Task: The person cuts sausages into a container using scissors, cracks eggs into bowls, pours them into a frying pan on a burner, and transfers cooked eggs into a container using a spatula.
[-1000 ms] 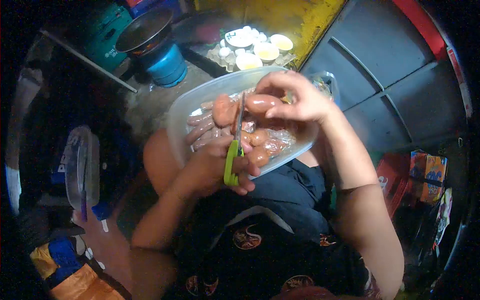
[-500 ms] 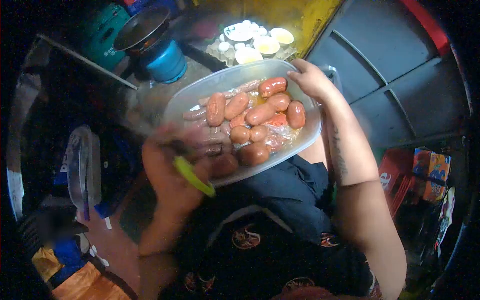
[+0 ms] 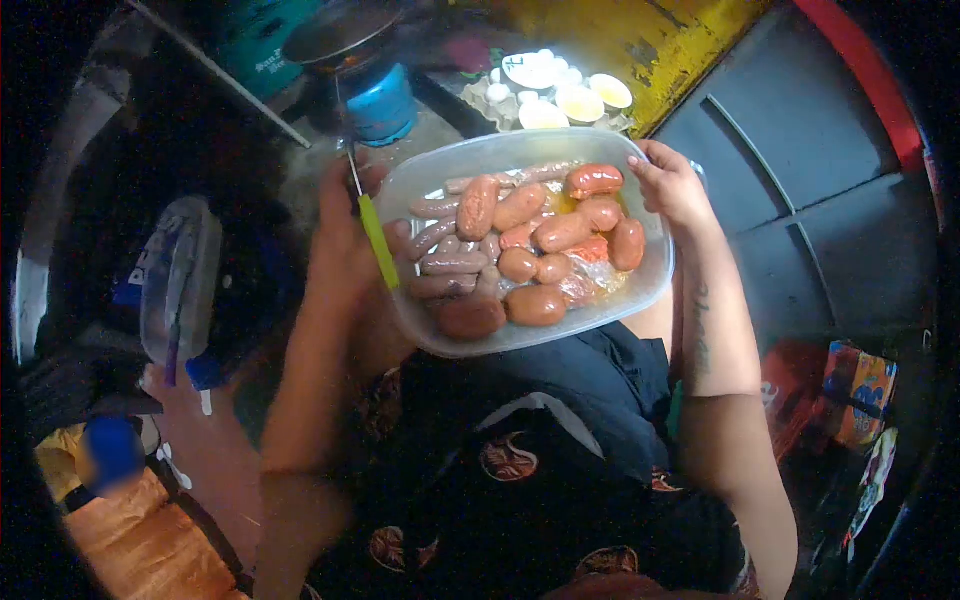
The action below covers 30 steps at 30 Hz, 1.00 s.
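A clear plastic container (image 3: 655, 290) rests tilted over my lap, holding several plump red sausages (image 3: 565, 232) and thinner brownish sausages (image 3: 453, 263). My right hand (image 3: 672, 187) grips its upper right rim, thumb over the edge. On the other side, my left hand (image 3: 350, 215) is at the container's left edge with green-handled scissors (image 3: 377, 240), blades pointing up and away. Some crumpled clear plastic and yellowish liquid show among the sausages at the right of the container.
Beyond the container are a tray of eggs (image 3: 497, 93) and white bowls (image 3: 580, 102) with yellow contents. A pan (image 3: 345, 38) sits above a blue round object (image 3: 383, 105) at upper left. A clear lid-like container (image 3: 180, 280) stands at left; a grey panel is at right.
My right hand let go of a sausage and took the container's rim. My left hand moved left to the container's edge with the scissors. The view has shifted, so the container appears farther right.
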### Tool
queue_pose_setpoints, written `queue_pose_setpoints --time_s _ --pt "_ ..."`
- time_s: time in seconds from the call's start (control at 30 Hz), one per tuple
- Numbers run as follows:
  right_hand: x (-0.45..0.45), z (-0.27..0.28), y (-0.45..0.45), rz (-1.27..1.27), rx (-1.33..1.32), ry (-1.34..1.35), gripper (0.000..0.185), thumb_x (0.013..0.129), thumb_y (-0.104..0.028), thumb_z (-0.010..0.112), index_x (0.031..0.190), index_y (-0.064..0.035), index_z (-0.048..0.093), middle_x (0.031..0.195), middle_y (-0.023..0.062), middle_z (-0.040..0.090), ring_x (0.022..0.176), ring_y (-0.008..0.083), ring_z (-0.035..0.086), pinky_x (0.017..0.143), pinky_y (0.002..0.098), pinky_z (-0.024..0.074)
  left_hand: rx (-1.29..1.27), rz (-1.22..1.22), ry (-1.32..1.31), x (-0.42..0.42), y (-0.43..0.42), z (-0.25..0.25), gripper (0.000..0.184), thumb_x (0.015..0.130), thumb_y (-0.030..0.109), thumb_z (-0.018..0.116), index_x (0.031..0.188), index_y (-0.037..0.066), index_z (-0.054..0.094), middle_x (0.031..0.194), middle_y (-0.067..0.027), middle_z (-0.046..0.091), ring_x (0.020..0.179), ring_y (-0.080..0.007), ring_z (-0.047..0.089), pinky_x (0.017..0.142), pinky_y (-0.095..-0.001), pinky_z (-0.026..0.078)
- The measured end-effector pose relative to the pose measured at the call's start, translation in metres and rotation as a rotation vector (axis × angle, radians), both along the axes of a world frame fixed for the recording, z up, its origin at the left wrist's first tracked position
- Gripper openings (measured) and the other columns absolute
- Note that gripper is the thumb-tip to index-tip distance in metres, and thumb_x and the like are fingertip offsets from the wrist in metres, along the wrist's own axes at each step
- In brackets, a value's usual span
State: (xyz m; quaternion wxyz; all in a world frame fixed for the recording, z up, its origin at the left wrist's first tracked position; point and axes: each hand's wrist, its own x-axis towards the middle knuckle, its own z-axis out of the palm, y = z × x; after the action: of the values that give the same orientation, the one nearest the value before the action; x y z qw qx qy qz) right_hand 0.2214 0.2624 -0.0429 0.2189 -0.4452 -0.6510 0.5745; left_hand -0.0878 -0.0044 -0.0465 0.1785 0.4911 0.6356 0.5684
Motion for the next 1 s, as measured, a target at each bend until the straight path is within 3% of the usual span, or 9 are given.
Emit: queue_pose_setpoints --time_s 0.23,0.3,0.43,0.5,0.57,0.67,0.83,0.93,1.0 --pt "0.004 -0.005 0.006 0.004 0.190 -0.103 0.032 0.093 -0.021 0.063 0.120 -0.0034 0.064 0.079 -0.0012 0.062 0.059 0.0067 0.050 0.049 0.0230 0.0389 0.067 -0.135 -0.236 -0.029 0.021 -0.014 0.078 0.074 0.020 0.075 0.140 0.009 0.035 0.128 -0.0140 0.054 0.121 -0.0265 0.050 0.102 -0.0407 0.040" --pt "0.005 0.001 0.003 0.003 0.161 -0.084 0.033 0.093 -0.021 0.063 0.122 -0.0040 0.064 0.078 -0.0017 0.062 0.060 0.0063 0.050 0.049 0.0230 0.0393 0.031 -0.015 -0.416 -0.012 0.018 0.002 0.076 0.074 0.018 0.075 0.140 0.008 0.036 0.127 -0.0139 0.055 0.120 -0.0269 0.050 0.101 -0.0413 0.041" --pt "0.001 0.024 -0.009 0.026 0.151 0.029 0.035 0.093 -0.022 0.063 0.124 -0.0057 0.064 0.076 -0.0025 0.062 0.058 0.0055 0.048 0.048 0.0233 0.0381 0.161 0.050 -0.298 -0.005 0.012 0.001 0.073 0.077 0.011 0.072 0.141 0.009 0.037 0.126 -0.0151 0.056 0.118 -0.0273 0.053 0.100 -0.0421 0.043" --pt "0.001 0.017 -0.002 -0.020 0.212 0.007 0.034 0.092 -0.021 0.064 0.124 -0.0070 0.064 0.073 -0.0046 0.058 0.054 0.0055 0.044 0.046 0.0236 0.0349 0.196 0.077 -0.494 0.001 0.015 0.007 0.070 0.080 0.008 0.069 0.142 0.011 0.038 0.127 -0.0161 0.056 0.117 -0.0255 0.054 0.098 -0.0400 0.045" --pt "-0.002 0.027 -0.006 0.002 0.229 0.060 0.034 0.092 -0.022 0.064 0.123 -0.0081 0.064 0.068 -0.0066 0.052 0.052 0.0050 0.042 0.045 0.0229 0.0326 0.208 0.236 -0.176 0.008 0.004 0.023 0.058 0.086 0.010 0.065 0.139 0.009 0.041 0.125 -0.0160 0.057 0.114 -0.0247 0.057 0.095 -0.0382 0.047" --pt "-0.009 0.036 -0.024 0.124 0.137 0.181 0.037 0.093 -0.024 0.063 0.127 -0.0099 0.061 0.062 -0.0090 0.041 0.050 0.0039 0.037 0.043 0.0216 0.0282 0.055 0.506 0.764 0.013 -0.062 0.048 0.044 0.093 0.019 0.063 0.131 0.004 0.048 0.123 -0.0154 0.060 0.107 -0.0264 0.062 0.092 -0.0364 0.050" --pt "-0.057 0.060 -0.035 0.353 0.166 0.198 0.035 0.094 -0.023 0.060 0.127 -0.0099 0.060 0.062 -0.0088 0.041 0.048 0.0046 0.035 0.043 0.0226 0.0270 0.024 0.555 1.292 0.049 -0.115 0.089 0.058 0.083 0.022 0.077 0.131 0.008 0.048 0.128 -0.0174 0.052 0.109 -0.0328 0.060 0.096 -0.0361 0.049" --pt "-0.103 0.076 -0.068 0.499 0.069 0.232 0.027 0.095 -0.022 0.059 0.119 -0.0098 0.064 0.066 -0.0054 0.052 0.049 0.0069 0.041 0.044 0.0243 0.0320 -0.125 0.614 1.483 0.040 -0.161 0.118 0.052 0.088 0.023 0.069 0.132 0.006 0.047 0.127 -0.0172 0.055 0.108 -0.0305 0.061 0.094 -0.0361 0.049" --pt "-0.144 0.074 -0.104 0.528 0.149 0.190 0.032 0.095 -0.024 0.060 0.124 -0.0103 0.062 0.068 -0.0063 0.050 0.052 0.0058 0.042 0.045 0.0230 0.0334 -0.271 0.695 1.566 0.016 -0.208 0.127 0.045 0.095 0.023 0.059 0.133 0.003 0.046 0.125 -0.0166 0.059 0.107 -0.0269 0.063 0.092 -0.0362 0.051"
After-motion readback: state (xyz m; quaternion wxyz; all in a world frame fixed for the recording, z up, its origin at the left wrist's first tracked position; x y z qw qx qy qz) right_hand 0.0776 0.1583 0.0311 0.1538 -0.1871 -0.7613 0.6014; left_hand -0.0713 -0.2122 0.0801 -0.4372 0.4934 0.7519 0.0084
